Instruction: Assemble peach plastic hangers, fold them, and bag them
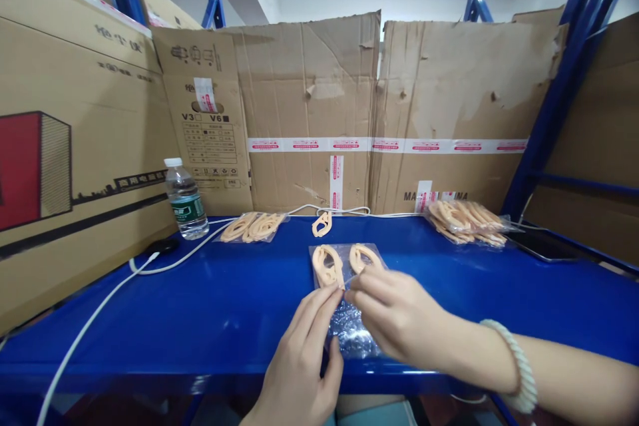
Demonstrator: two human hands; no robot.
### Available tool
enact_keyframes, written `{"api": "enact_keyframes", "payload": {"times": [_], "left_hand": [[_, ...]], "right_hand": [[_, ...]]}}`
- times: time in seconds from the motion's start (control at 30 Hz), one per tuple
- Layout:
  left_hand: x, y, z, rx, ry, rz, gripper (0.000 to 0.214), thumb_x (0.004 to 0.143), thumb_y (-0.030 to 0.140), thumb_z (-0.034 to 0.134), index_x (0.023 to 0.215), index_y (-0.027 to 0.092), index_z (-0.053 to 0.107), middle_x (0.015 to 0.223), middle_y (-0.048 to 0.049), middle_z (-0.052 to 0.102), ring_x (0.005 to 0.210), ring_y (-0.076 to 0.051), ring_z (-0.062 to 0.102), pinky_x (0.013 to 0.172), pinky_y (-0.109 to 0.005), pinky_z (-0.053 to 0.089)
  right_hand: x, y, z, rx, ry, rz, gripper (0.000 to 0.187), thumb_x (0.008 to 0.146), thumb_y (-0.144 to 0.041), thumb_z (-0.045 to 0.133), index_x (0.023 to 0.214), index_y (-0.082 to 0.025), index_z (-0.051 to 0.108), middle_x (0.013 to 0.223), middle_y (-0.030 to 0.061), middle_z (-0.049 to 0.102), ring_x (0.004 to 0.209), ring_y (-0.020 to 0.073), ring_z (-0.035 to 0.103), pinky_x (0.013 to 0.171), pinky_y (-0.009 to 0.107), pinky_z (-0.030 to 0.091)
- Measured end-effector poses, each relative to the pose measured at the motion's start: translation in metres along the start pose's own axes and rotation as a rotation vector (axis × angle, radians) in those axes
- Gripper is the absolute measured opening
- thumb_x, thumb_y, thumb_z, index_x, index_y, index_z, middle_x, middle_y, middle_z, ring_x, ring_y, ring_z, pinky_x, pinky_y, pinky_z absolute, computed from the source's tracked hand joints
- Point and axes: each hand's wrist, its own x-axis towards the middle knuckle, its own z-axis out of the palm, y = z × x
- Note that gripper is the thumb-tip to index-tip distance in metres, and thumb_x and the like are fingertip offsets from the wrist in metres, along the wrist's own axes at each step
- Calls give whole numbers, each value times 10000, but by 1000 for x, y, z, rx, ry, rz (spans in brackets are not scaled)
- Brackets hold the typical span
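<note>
A clear plastic bag lies on the blue shelf right in front of me, with two peach-coloured ear-shaped pieces inside its far end. My left hand rests on the bag's near left part, fingers extended and pressed on the plastic next to the left piece. My right hand, with a white bead bracelet on its wrist, pinches the bag near the right piece. A single loose peach piece lies farther back.
A filled bag of the peach pieces lies at the back left, and a stack of filled bags at the back right. A water bottle, a white cable, a dark phone and cardboard boxes surround the shelf.
</note>
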Motion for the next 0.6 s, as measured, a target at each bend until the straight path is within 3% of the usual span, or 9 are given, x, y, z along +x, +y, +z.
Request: {"api": "enact_keyframes", "payload": {"times": [0.07,0.13,0.2,0.3,0.37,0.43,0.5,0.6], "left_hand": [[0,0,0,4,-10,-9,570,861,60,417,1415,180,354,1393,-139,501,1315,-268,455,1044,-449,486],[0,1,0,14,-14,-28,561,851,61,427,1395,191,380,1375,-128,516,1300,-274,468,1035,-457,491],[0,1,0,24,-13,-35,561,838,61,439,1381,198,398,1363,-124,521,1285,-279,480,1027,-461,496],[-1,2,2,21,15,-32,558,831,64,446,1371,201,411,1351,-122,526,1272,-282,490,1015,-452,503],[-2,1,3,17,49,-34,544,832,66,444,1358,204,427,1341,-121,531,1267,-285,492,1004,-447,509],[-3,-1,6,18,76,-32,538,829,66,441,1349,206,439,1334,-124,536,1263,-293,495,990,-446,517],[-3,-3,8,20,86,-25,543,823,64,440,1347,206,448,1330,-127,539,1256,-300,501,975,-446,524],[-4,-5,10,18,94,-18,548,815,61,441,1343,204,458,1327,-125,542,1254,-299,504,978,-447,523]], "right_hand": [[11,27,-11,46,95,125,256,864,-73,392,864,-123,643,786,111,630,750,214,549,664,341,485],[26,63,-6,13,-24,275,280,846,-39,393,931,-124,646,880,118,651,874,224,576,777,358,487],[41,99,15,13,-108,310,339,826,11,395,1038,-86,642,970,149,674,954,236,600,843,370,481],[61,142,64,48,-295,251,433,797,52,472,1186,-85,605,1111,158,676,1027,228,621,878,343,489],[72,159,95,59,-403,200,404,839,-10,555,1228,-115,582,1233,141,627,1119,232,589,937,367,476],[81,170,117,49,-477,177,348,905,-191,607,1248,-154,561,1296,113,575,1135,250,578,940,448,486],[86,175,130,30,-535,167,351,926,-304,601,1248,-171,555,1293,100,562,1104,252,589,910,475,506],[86,178,133,-3,-607,178,331,932,-318,594,1221,-161,567,1228,94,593,1032,230,617,860,440,532]]}}
